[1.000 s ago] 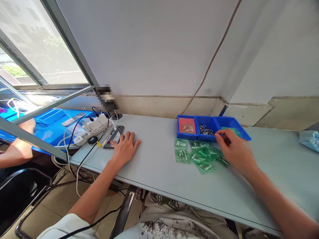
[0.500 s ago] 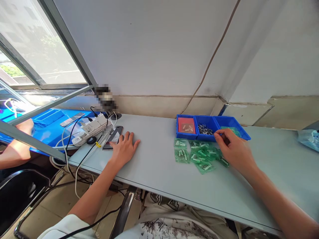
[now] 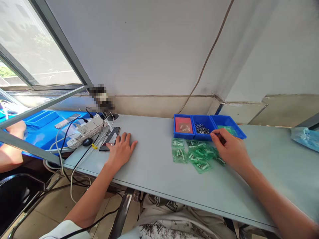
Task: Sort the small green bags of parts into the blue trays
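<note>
- So your middle bin, the blue one with the loose metal pins in it, sits toward the back of the counter.
- Your right hand is at that bin's front right corner, thumb and index finger curled in toward each other. Can't tell if the tips actually meet or if you're pinching anything, it's too small to see.
- Your left hand is palm down with the fingers spread, well left of the middle bin. Its thumb is over the edge of a dark phone lying on the counter; can't tell if you're pressing on it.
- Your green packets are clustered in front of the middle bin, on your side, some overlapping, with little pieces showing through. The rightmost ones are just beside your right hand, partly hidden.
- Left bin, right up against the middle bin: something red inside, plus a small clear packet.
- Right bin, on the middle bin's other side: more green plastic.
- Way left of the middle bin, past the phone: your white power strip with cables plugged in.
</note>
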`<state>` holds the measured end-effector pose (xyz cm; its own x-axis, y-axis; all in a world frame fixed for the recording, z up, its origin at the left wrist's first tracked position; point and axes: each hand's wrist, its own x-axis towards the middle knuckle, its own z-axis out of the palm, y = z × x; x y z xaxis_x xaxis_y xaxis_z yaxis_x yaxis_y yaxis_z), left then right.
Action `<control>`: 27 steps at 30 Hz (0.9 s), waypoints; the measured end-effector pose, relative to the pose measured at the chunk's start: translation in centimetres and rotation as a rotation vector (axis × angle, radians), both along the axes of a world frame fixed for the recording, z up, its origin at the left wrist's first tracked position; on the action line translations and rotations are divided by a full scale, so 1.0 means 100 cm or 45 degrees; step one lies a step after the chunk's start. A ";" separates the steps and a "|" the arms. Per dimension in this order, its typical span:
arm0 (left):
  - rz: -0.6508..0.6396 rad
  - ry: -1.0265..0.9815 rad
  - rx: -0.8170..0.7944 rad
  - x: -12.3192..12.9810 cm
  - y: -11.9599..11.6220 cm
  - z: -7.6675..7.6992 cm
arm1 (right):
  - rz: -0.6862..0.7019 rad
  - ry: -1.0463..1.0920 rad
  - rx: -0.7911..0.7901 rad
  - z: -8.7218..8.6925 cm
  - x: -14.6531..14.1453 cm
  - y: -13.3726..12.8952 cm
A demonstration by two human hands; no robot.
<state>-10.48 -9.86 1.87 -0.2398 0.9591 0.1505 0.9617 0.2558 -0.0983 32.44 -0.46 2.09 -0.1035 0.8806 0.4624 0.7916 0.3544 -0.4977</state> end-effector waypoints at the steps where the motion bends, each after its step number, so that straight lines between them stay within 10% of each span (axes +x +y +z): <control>1: -0.001 0.000 0.000 0.000 0.000 0.000 | 0.005 -0.004 0.002 0.000 0.000 0.000; 27: 0.003 0.043 -0.003 -0.006 0.003 -0.002 | 0.069 -0.061 -0.037 0.004 -0.009 -0.006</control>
<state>-11.03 -9.60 1.71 -0.2366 0.9589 0.1566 0.9573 0.2576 -0.1311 31.54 -1.09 2.53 -0.1727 0.8860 0.4303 0.7947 0.3835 -0.4706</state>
